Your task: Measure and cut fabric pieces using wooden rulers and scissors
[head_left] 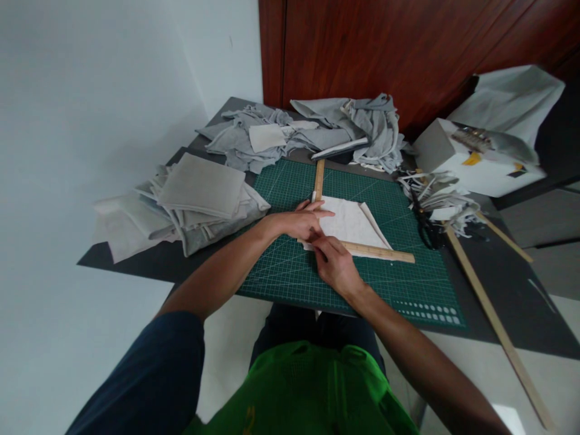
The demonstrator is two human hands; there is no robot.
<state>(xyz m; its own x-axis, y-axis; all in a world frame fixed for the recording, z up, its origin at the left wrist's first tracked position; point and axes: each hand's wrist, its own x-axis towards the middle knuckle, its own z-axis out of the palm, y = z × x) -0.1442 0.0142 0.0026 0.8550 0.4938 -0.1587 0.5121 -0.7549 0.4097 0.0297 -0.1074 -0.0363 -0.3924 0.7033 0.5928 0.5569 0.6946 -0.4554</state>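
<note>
- Fabric piece [351, 222], white with a folded flap on its right side, lay on the green cutting mat [290, 272], inside the corner made by a wooden L-square ruler [378, 251].
- Left hand [301, 222] rested flat on the left edge of the fabric, fingers stretched and close together, pressing near the ruler's upright arm.
- Right hand [335, 266] was at the ruler's lower arm, fingers curled together at the corner; whether they pinched a marker I could not tell.
- Step in hand seemed to be squaring or marking the piece against the ruler; the next move would probably need the fabric kept still and the edge aligned with the wood.
- Scissors [426, 226] lay just right of the mat, beside fabric strips [437, 193].
- Stack of folded grey cloth [202, 193] sat at left, loose grey garments [317, 127] behind.
- Long wooden stick [493, 323] lay across the dark table [512, 290]; a white box [471, 160] stood far right.
- White wall and a reddish wooden door [385, 48] closed the room.
</note>
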